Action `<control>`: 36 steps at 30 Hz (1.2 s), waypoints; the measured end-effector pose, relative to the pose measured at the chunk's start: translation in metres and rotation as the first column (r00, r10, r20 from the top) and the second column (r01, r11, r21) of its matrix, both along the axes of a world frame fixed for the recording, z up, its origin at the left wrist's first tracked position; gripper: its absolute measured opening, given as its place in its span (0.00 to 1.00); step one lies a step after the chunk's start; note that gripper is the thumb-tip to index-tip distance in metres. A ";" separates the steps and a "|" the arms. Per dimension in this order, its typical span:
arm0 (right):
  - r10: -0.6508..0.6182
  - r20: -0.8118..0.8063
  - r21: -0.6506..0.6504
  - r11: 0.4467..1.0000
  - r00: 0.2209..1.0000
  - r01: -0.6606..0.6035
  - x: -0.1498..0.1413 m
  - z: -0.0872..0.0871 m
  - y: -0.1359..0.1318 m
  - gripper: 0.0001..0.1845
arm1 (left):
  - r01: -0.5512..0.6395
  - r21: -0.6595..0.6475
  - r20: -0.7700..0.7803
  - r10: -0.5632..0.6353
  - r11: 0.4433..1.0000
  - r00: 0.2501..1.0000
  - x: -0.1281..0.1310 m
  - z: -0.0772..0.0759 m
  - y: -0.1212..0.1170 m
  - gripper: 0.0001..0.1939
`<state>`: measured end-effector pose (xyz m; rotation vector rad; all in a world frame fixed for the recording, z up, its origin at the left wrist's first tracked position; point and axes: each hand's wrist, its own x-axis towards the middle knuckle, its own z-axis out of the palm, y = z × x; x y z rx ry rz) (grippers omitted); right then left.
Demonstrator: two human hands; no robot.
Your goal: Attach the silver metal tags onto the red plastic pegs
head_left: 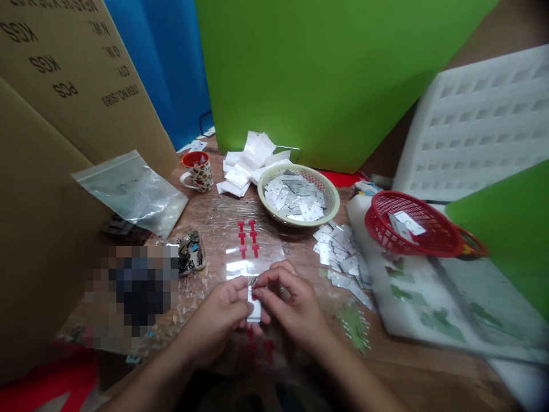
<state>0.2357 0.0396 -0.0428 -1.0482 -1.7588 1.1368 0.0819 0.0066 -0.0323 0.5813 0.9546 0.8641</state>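
Both hands are meeting low over the table: my left hand [223, 317] is pinching a small white piece [254, 309] by its edge, while my right hand [291, 306] is closing fingertips on its top, red clips [247, 237] lying just beyond.

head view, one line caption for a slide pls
Both hands pinch a small white piece over a wooden table, near red clips and a basket of metal plates.

left hand [223, 315]: fingers curled in, thumb and fingertips pinched shut
right hand [291, 306]: palm down, fingertips meeting the left's
forearms: both bare, angling in from the bottom edge
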 end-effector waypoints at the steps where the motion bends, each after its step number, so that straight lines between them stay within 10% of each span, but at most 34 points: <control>1: -0.001 0.005 0.002 1.000 1.000 0.001 0.000 0.000 0.000 0.05 | 0.000 -0.001 -0.001 0.000 1.000 1.000 0.000 0.000 0.000 0.20; 13: 0.007 0.085 0.108 0.994 0.996 -0.016 0.001 0.000 -0.001 0.04 | -0.006 0.003 -0.018 0.006 1.000 1.000 0.000 -0.001 -0.001 0.16; 21: -0.119 0.195 0.455 0.890 0.974 0.018 0.000 0.008 -0.006 0.11 | -0.016 0.067 -0.067 0.020 0.998 0.998 -0.001 -0.005 0.000 0.17; 36: -0.192 0.082 0.306 0.939 0.978 0.158 -0.009 0.001 -0.002 0.05 | 0.065 0.123 -0.130 -0.049 0.990 0.990 0.001 -0.009 -0.003 0.18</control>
